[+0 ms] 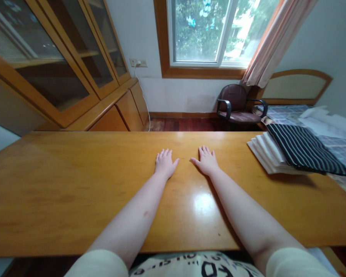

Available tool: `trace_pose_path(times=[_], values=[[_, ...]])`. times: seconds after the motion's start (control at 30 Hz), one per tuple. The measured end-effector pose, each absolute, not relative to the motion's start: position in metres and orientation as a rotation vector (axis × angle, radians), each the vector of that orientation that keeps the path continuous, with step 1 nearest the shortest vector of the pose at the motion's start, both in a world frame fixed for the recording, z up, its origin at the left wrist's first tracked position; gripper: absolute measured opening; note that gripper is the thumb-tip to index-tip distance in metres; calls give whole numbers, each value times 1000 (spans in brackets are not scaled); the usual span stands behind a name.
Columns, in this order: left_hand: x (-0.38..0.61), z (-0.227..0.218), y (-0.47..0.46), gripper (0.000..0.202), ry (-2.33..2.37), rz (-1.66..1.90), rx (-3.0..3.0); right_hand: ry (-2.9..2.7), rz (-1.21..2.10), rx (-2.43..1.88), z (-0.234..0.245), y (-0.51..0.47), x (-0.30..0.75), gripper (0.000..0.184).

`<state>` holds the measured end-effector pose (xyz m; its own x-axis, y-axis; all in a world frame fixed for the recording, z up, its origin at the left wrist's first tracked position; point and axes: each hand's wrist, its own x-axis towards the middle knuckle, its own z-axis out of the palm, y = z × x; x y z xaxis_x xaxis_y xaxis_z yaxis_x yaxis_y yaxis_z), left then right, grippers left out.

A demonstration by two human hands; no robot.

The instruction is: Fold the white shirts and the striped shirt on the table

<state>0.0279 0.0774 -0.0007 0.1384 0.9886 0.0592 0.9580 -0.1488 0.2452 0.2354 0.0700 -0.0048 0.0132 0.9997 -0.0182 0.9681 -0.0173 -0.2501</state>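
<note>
Wooden desk [75,184] before a window [198,30], its long axis running left to right beneath me: my left hand [164,164] and right hand [207,162] lie apart, backs up, near the middle of the far edge, fingers spread and gripping nothing. To the right, by the far right corner and nearer my right hand, sits a white pile [266,154], topped by a striped cloth [307,150] whose long axis slants out past the right edge.

A home, with bed [295,87] and cabinet [66,46]
</note>
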Motion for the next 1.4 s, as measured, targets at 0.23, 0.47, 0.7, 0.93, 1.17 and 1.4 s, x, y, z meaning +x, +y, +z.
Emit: trace_pose_path(times=[0.23,0.47,0.7,0.93,1.17,1.4], values=[[28,26,40,56,1704,76,2289,-1732,236,-1761,11,65,258,45],[33,29,14,25,1194,650,2327,-1290,-173,-1879,88,52,347,38],[34,24,24,23,1009,625,2280,-778,-240,-2634,114,37,463,79],[28,22,27,23,1095,645,2180,-753,-106,-2928,129,37,479,49],[29,21,27,22,1110,670,2123,-815,-497,-2635,189,14,451,35],[30,14,30,25,1051,917,2022,-872,367,-1715,149,-2,349,35]])
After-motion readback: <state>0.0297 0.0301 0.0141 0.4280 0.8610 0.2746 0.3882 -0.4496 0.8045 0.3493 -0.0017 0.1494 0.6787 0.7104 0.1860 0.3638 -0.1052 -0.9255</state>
